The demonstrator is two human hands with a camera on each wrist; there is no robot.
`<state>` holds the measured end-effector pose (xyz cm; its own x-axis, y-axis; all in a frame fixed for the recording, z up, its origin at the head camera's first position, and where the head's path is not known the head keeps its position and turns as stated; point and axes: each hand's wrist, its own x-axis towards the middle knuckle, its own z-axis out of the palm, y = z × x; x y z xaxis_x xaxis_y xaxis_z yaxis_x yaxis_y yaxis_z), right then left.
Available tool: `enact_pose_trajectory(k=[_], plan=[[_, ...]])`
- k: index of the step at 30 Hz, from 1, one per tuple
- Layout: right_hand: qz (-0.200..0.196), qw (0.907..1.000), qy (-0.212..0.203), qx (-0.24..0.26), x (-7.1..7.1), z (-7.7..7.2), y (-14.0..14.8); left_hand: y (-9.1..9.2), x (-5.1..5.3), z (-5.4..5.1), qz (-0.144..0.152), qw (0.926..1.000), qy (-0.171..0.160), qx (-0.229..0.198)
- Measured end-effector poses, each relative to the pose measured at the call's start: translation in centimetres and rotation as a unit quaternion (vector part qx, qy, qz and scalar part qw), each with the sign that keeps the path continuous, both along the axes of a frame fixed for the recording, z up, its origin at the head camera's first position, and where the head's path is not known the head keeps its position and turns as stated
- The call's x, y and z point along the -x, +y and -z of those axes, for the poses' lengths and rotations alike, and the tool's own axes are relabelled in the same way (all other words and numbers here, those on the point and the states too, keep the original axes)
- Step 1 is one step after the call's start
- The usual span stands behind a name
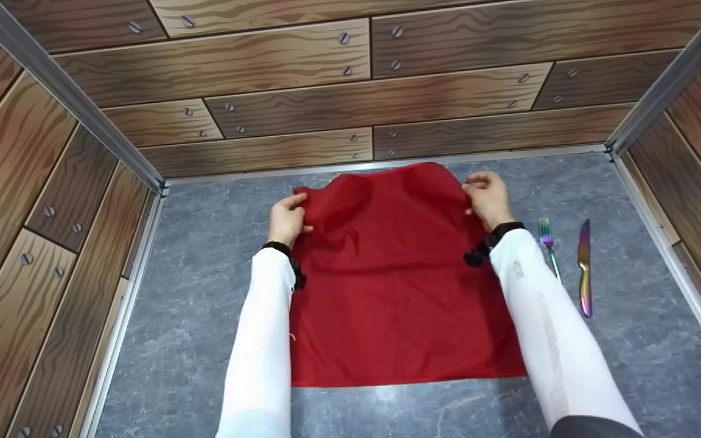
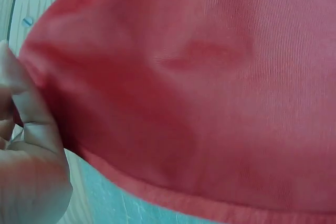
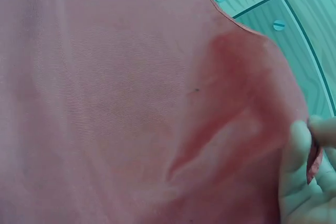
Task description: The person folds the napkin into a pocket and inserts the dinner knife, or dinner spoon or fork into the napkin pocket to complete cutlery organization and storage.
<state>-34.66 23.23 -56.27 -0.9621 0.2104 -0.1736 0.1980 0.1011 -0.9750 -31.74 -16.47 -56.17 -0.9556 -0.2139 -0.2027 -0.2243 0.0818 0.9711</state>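
Observation:
A red cloth (image 1: 399,292) is spread over the grey surface, its far edge raised and wavy. My left hand (image 1: 287,219) pinches the cloth near its far left corner; in the left wrist view the thumb and fingers of that hand (image 2: 31,145) hold the hem at the frame's left. At the far right corner my right hand (image 1: 488,199) pinches the cloth too. The right wrist view shows a bit of red fabric (image 3: 315,163) caught between thumb and fingers of the right hand (image 3: 307,182). A faint crease crosses the middle of the cloth.
Right of the cloth lie a rainbow-coloured fork (image 1: 546,240) and a rainbow-coloured knife (image 1: 584,267), the fork partly behind the right forearm. Wood-patterned walls (image 1: 289,67) with metal edge strips enclose the grey surface (image 1: 192,304) at the back and both sides.

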Motion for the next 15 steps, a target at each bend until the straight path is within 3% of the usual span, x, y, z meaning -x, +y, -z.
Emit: enact_pose_trajectory(k=[5, 10, 15], plan=[[-0.014, 0.9997, -0.021, -0.004, -0.1, -0.5, 0.1, 0.0, 0.0, -0.3, 0.011, 0.9999, 0.0, 0.005], [0.009, 0.9994, 0.013, 0.032, 0.0, -0.7, 0.1, -0.3, 0.4, -0.9, -0.022, 0.9986, 0.043, 0.021], [0.032, 0.9988, 0.037, 0.005, 0.1, -0.8, 0.4, -0.6, 0.6, -1.3, -0.036, 0.9966, 0.064, 0.037]])
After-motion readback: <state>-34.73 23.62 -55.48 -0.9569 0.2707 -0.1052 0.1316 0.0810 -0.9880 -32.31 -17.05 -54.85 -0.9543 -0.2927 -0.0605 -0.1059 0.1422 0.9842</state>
